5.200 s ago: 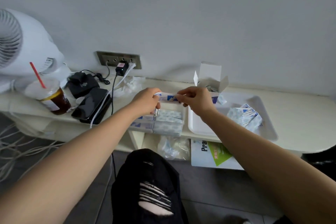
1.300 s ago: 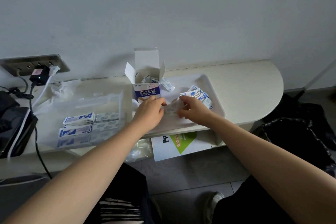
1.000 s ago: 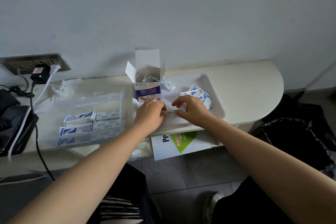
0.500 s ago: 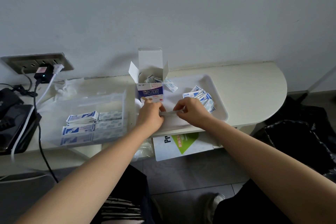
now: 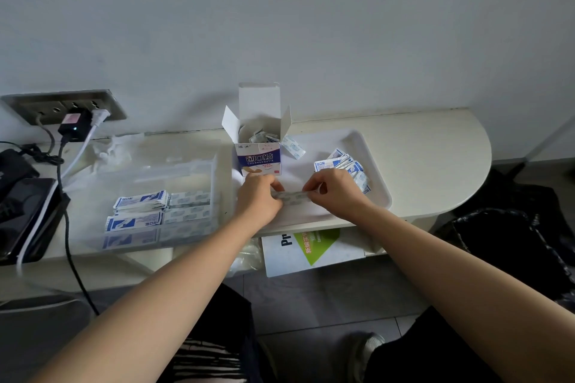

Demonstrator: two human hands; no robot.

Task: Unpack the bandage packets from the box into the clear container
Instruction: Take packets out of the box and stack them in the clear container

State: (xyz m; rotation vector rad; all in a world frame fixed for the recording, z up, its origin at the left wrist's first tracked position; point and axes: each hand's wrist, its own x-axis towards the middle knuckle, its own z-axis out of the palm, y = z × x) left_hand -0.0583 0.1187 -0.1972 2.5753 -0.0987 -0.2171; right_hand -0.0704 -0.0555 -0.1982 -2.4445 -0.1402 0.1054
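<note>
Entry, nearest first, each placed against the white tray (image 5: 329, 141).

1. Printed sheet (image 5: 306, 250), white with a green patch: below the tray's front edge, under the counter (image 5: 435, 149).
2. My left hand (image 5: 258, 196): over the tray's front left part, fingers curled, thumb and fingertips pinching the left end of a bandage packet strip (image 5: 292, 195).
3. My right hand (image 5: 334, 193): over the tray's front middle, fingers curled, pinching the strip's right end. The strip runs level between both hands; I cannot tell whether it touches the tray.
4. Stacked packets (image 5: 141, 211): left of the tray, inside the clear container (image 5: 174, 171), along its front wall, blue-and-white rows.
5. Loose packets (image 5: 345, 165): in the tray's right half, fanned in a heap just behind my right hand.
6. Box (image 5: 259, 158): upright at the tray's back left corner, flaps open, a few packets visible inside.
7. Single packet (image 5: 294, 149): in the tray, just right of the box.
8. Wall socket (image 5: 62, 106): far left of the tray, plugs inserted.
</note>
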